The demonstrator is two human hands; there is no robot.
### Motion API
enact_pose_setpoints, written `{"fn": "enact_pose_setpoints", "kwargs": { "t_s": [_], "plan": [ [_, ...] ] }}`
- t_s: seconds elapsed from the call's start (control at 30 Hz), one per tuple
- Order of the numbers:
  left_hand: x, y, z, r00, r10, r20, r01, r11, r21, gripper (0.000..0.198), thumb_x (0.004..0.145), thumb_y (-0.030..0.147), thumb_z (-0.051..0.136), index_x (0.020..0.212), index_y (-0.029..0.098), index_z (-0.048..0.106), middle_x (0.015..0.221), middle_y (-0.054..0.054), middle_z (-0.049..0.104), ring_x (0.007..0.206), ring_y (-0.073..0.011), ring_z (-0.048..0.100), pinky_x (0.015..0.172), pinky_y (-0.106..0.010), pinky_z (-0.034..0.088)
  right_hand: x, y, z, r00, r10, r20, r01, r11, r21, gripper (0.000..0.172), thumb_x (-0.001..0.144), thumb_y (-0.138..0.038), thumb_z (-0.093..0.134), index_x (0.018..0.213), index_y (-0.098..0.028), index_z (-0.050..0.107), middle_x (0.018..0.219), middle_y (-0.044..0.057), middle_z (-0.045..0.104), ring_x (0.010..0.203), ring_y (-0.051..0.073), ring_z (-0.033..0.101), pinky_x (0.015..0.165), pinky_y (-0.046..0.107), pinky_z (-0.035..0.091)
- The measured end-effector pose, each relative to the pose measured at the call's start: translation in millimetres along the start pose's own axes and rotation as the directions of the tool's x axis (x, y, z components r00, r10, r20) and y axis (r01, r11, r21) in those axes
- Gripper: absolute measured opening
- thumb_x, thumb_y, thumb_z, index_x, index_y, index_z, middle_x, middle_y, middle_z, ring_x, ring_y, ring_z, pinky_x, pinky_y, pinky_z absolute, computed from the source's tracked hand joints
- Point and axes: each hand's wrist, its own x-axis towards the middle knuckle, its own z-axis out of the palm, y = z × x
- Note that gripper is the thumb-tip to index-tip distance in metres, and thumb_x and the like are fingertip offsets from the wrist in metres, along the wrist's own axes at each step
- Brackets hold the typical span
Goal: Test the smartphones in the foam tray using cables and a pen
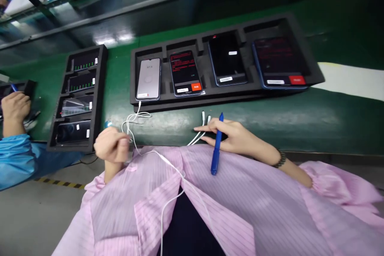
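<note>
Two thin white cables (203, 118) before a black foam tray (168, 105) lie at the right hand (232, 133), fingers narrowly parted, holding a blue plastic pen (216, 154), seemingly for cable pick-up, calling for a pinch; the left hand (111, 145) curls, blurred, contents unclear.

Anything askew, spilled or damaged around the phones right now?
One thing: the white cable plugged into the pale-screened phone lies bunched in loose loops near the left hand, which looks untidy. No spill or damage shows, though blur hides fine detail.
</note>
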Motion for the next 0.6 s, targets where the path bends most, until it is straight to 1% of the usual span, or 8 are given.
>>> {"fn": "enact_pose_setpoints", "kwargs": {
  "t_s": [0.07,0.1,0.17,0.23,0.27,0.33,0.47,0.6],
  "plan": [
    [15.1,12.7,19.0,0.948,0.079,0.310,-0.059,0.996,-0.072,0.024,0.092,0.028,0.062,0.070,0.020,0.065,0.047,0.005,0.052,0.039,-0.0094,0.045,0.047,-0.026,0.033,-5.4,-0.8,0.9,0.987,0.032,-0.160,-0.029,0.999,0.023,0.029,0.087,-0.040,0.062,0.068,-0.027,0.043,0.086,0.005,0.077,0.068,0.019,0.068,0.062,0.034,0.055],
    [21.5,18.4,30.2,0.883,0.065,0.464,-0.014,0.994,-0.111,0.024,0.094,0.031,0.062,0.072,0.020,0.065,0.048,0.005,0.055,0.041,-0.0094,0.048,0.048,-0.025,0.035,-9.0,-0.2,-0.8,0.972,0.044,-0.232,-0.039,0.999,0.025,0.034,0.086,-0.040,0.063,0.066,-0.028,0.038,0.085,0.005,0.077,0.068,0.019,0.068,0.060,0.034,0.054],
    [31.2,27.5,55.1,0.670,-0.010,0.743,0.131,0.986,-0.104,0.032,0.097,0.044,0.059,0.080,0.019,0.069,0.053,0.003,0.060,0.046,-0.0105,0.056,0.050,-0.024,0.037,-18.4,3.3,-8.4,0.947,0.041,-0.317,-0.042,0.999,0.004,0.042,0.084,-0.042,0.067,0.064,-0.028,0.033,0.081,0.005,0.076,0.066,0.020,0.067,0.059,0.036,0.053],
    [37.2,33.2,80.8,0.435,-0.105,0.894,0.219,0.976,0.008,0.043,0.094,0.059,0.057,0.092,0.018,0.071,0.059,0.001,0.065,0.053,-0.0139,0.062,0.053,-0.025,0.038,-29.8,9.3,-19.3,0.947,0.029,-0.320,-0.040,0.999,-0.026,0.047,0.081,-0.048,0.073,0.065,-0.028,0.034,0.076,0.004,0.075,0.064,0.020,0.066,0.060,0.037,0.053],
    [39.2,35.2,92.8,0.345,-0.137,0.929,0.230,0.972,0.058,0.050,0.091,0.064,0.058,0.097,0.017,0.071,0.062,0.000,0.066,0.056,-0.0161,0.064,0.054,-0.025,0.038,-35.6,12.8,-24.5,0.954,0.029,-0.297,-0.043,0.998,-0.039,0.050,0.079,-0.053,0.076,0.066,-0.028,0.035,0.074,0.003,0.075,0.065,0.021,0.065,0.060,0.038,0.053],
    [41.7,38.2,113.3,0.226,-0.170,0.959,0.208,0.970,0.123,0.061,0.086,0.072,0.060,0.104,0.015,0.069,0.067,-0.003,0.069,0.062,-0.0208,0.067,0.056,-0.027,0.040,-45.9,19.8,-32.3,0.973,0.040,-0.227,-0.057,0.996,-0.067,0.054,0.075,-0.062,0.078,0.068,-0.028,0.038,0.074,0.003,0.075,0.066,0.022,0.065,0.061,0.039,0.053],
    [42.5,40.6,135.6,0.124,-0.190,0.974,0.095,0.979,0.179,0.056,0.087,0.066,0.063,0.109,0.014,0.067,0.075,-0.008,0.072,0.074,-0.0274,0.071,0.062,-0.031,0.044,-54.8,29.9,-32.9,0.986,0.053,-0.157,-0.071,0.992,-0.107,0.049,0.085,-0.059,0.071,0.068,-0.026,0.038,0.077,0.002,0.077,0.063,0.022,0.065,0.061,0.040,0.051],
    [40.8,34.6,137.8,0.105,-0.207,0.973,0.046,0.978,0.203,0.035,0.095,0.048,0.060,0.105,0.015,0.067,0.076,-0.008,0.072,0.075,-0.0269,0.071,0.062,-0.031,0.043,-49.3,31.5,-23.7,0.967,0.104,-0.232,-0.126,0.989,-0.083,0.051,0.088,-0.059,0.067,0.064,-0.026,0.037,0.075,0.003,0.076,0.064,0.022,0.066,0.062,0.039,0.049]
  ]
}}
